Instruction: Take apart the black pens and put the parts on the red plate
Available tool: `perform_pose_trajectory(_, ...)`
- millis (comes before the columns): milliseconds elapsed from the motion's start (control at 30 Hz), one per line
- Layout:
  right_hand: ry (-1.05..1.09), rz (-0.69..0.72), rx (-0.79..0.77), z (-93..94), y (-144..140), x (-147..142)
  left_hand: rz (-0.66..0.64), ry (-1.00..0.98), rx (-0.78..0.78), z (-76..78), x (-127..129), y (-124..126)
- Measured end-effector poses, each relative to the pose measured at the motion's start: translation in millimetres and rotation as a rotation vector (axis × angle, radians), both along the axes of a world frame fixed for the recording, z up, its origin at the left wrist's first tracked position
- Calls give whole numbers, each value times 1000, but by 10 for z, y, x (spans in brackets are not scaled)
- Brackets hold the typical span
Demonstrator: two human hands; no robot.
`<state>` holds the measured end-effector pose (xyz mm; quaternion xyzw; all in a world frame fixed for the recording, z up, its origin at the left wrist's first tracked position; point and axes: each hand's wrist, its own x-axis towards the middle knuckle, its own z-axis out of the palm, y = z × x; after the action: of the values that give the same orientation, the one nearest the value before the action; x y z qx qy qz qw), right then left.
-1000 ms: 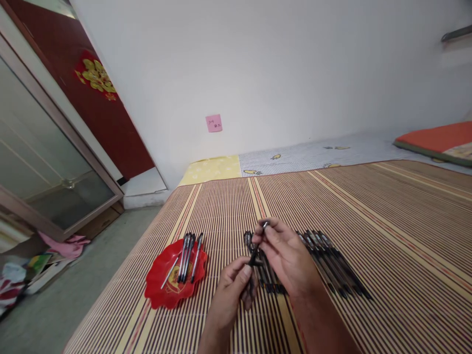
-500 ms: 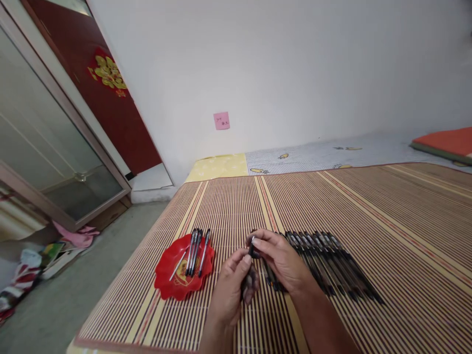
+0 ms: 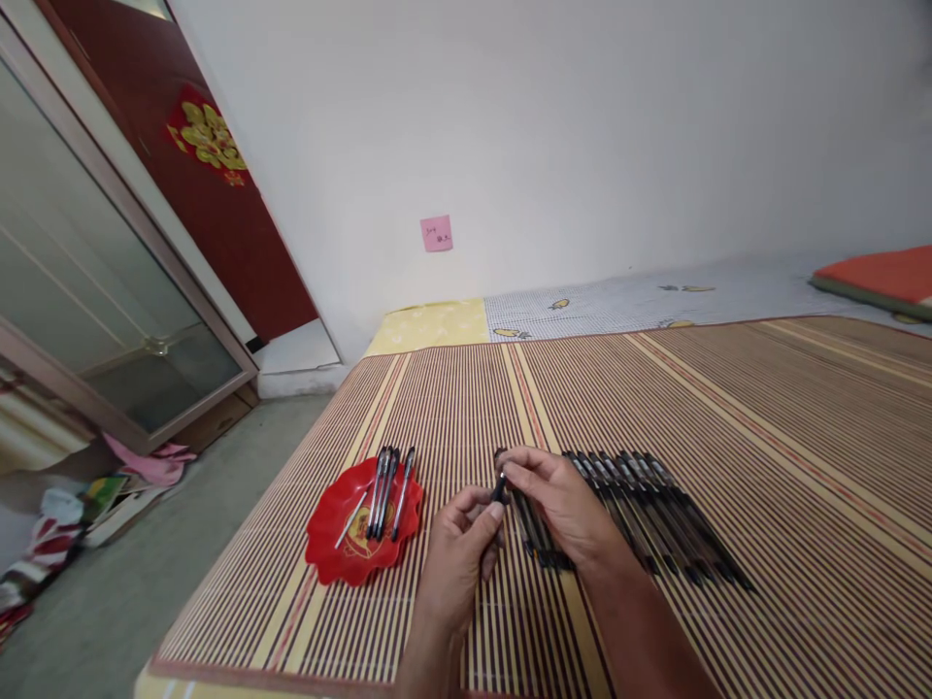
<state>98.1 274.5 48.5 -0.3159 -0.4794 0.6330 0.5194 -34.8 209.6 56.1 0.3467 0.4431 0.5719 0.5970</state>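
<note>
My left hand [image 3: 462, 539] is closed round a black pen [image 3: 499, 488], whose dark end sticks up past the thumb; most of its length is hidden in the palm. The thumb and fingers of my right hand [image 3: 553, 500] pinch the upper end of the same pen, where a small bright tip shows. Under and beside my right hand lie several black pens [image 3: 528, 529] side by side. A longer row of similar pens [image 3: 662, 515] continues to the right, slanting towards me.
On the left, a red scalloped plate [image 3: 331, 515] bears several clear-barrelled pens [image 3: 385, 495] and a thin white stick [image 3: 350, 519]. Everything lies on a striped bamboo mat [image 3: 291, 582]. A folded orange cloth [image 3: 881, 275] is at the far right, and a pink note [image 3: 436, 234] is on the wall.
My right hand has shifted slightly up and right, and the pen in my hands is tilted a little more. The pens on the plate and mat stay put.
</note>
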Motion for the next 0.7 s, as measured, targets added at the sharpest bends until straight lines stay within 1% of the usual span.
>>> perform_pose_trajectory(100, -15, -41, 27, -7, 4, 0, 5, 23, 37, 27, 18, -4)
perform_pose_trajectory(233, -17, 39, 47, 11, -14, 15, 29, 36, 58, 14, 9, -2)
perform_pose_trajectory(300, -44, 28, 60, 22, -20, 16, 39, 63, 79, -5, 1, 0)
perform_pose_trajectory(400, -81, -37, 54, 27, -15, 1, 102, 232, 151, -16, 3, 0)
perform_pose_trajectory(467, -87, -32, 51, 22, -9, -10, 144, 364, 189, -8, 15, -2)
perform_pose_trajectory(500, -74, -11, 52, 17, -6, -12, 149, 396, 197, -3, 22, -4)
perform_pose_trajectory(533, -53, 14, 53, 11, -3, -10, 139, 396, 198, 1, 26, -5)
perform_pose_trajectory(600, -17, 52, 45, -6, 2, 3, 102, 331, 180, 2, 25, -5)
perform_pose_trajectory(700, -7, 43, -5, -46, 18, 41, 29, 220, 118, -16, -18, 0)
